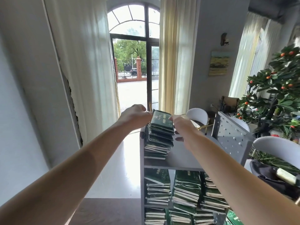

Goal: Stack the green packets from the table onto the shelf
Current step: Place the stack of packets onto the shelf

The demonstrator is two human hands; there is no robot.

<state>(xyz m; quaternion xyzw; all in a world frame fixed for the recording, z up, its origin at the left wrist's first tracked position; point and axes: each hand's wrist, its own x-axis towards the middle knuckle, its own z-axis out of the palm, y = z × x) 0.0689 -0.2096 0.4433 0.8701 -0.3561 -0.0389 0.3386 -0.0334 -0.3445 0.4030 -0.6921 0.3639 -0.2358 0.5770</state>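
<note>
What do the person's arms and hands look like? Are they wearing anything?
Both arms are bare, with no sleeves showing. The left hand and right hand wear no gloves. No watch, bracelet or ring can be seen on either.

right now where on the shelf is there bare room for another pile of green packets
Top shelf board is bare between the packet stack at its left end and the pegboard panel. The lower tiers are crowded with stacks.

Arms: I see two bare forearms running in from the lower corners, no sleeves in view.
Left hand (135, 116): bare, no glove, ring or watch that I can make out.
Right hand (181, 125): bare too, wrist unadorned.
</note>
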